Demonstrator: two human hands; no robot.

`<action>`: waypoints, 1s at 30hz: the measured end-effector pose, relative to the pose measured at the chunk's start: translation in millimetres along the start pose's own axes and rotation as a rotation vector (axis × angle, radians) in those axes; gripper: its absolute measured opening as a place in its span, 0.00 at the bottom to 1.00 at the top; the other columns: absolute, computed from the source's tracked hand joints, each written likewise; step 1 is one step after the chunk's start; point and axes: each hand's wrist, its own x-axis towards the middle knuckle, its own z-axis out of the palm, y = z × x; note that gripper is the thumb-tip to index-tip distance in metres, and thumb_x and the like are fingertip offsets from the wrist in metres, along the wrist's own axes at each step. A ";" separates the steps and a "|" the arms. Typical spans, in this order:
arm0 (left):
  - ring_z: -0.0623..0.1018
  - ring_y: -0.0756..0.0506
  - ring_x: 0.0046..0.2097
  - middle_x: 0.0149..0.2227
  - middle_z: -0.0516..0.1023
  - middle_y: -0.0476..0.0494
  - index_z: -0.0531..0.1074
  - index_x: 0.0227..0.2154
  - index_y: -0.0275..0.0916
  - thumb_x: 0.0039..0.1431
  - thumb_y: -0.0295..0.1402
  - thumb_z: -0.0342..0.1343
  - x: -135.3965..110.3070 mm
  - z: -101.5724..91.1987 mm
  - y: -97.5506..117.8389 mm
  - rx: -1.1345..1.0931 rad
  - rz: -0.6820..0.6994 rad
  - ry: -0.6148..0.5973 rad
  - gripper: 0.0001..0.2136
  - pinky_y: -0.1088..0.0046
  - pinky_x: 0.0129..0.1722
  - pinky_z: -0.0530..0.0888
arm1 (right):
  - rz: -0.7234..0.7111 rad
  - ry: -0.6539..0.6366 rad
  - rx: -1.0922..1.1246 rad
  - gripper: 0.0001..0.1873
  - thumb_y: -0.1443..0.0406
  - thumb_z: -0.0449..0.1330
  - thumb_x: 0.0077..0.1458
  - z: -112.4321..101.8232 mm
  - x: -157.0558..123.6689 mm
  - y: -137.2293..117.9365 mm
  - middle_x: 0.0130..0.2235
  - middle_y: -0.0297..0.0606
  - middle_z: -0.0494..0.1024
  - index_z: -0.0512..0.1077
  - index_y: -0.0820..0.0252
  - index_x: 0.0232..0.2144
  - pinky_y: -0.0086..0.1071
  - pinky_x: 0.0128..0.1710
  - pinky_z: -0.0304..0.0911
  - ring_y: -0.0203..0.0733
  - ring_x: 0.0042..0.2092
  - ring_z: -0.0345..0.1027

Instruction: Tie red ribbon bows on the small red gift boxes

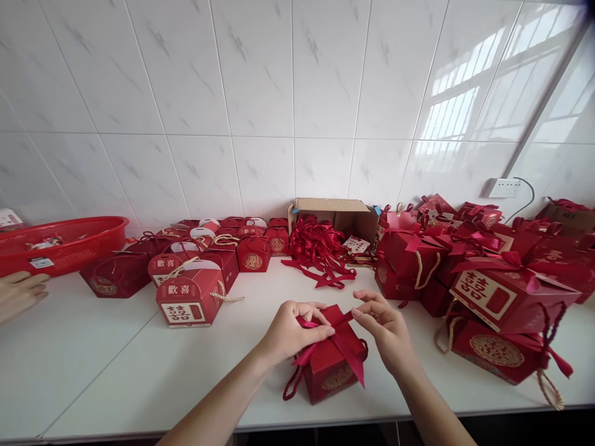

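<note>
A small red gift box [325, 378] with a gold round emblem stands on the white table in front of me. Across its top lies a dark pink ribbon [349, 354] tied in a bow, its tails hanging over the front. My left hand [297, 328] pinches the bow at its knot and left loop. On the other side, my right hand [383, 325] grips the ribbon's right loop between thumb and index finger, the other fingers bent loosely. Dark red cord handles hang at the box's left and right sides.
Several red boxes with rope handles [190, 294] stand at the left. Loose ribbons [316, 248] spill from a cardboard box [332, 205] at the wall. Ribboned boxes [493, 297] are stacked at right. Another person's hand [21, 294] is by a red basket [83, 238].
</note>
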 end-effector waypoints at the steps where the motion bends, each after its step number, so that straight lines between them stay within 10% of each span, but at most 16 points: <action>1: 0.72 0.39 0.54 0.35 0.82 0.38 0.78 0.23 0.39 0.45 0.37 0.64 -0.2 -0.6 0.3 0.000 0.001 -0.010 0.07 0.66 0.51 0.67 | -0.005 0.000 -0.014 0.15 0.54 0.64 0.48 0.0 -0.5 0.0 0.47 0.44 0.68 0.72 0.58 0.19 0.43 0.50 0.55 0.54 0.52 0.61; 16: 0.76 0.38 0.49 0.32 0.82 0.38 0.59 0.12 0.40 0.46 0.37 0.64 9.0 -5.1 -4.4 -0.145 -0.020 -0.004 0.19 0.62 0.49 0.69 | 0.139 -0.094 0.349 0.12 0.57 0.60 0.53 11.7 -9.0 -0.4 0.45 0.40 0.71 0.71 0.59 0.25 0.35 0.46 0.57 0.45 0.47 0.64; 30: 0.75 0.38 0.49 0.18 0.74 0.46 0.47 0.12 0.42 0.43 0.31 0.62 8.6 2.1 -4.3 0.059 0.107 -0.045 0.24 0.68 0.44 0.69 | 0.095 0.013 0.053 0.12 0.57 0.64 0.45 2.5 -1.2 -2.5 0.46 0.41 0.67 0.73 0.58 0.20 0.42 0.51 0.50 0.51 0.51 0.60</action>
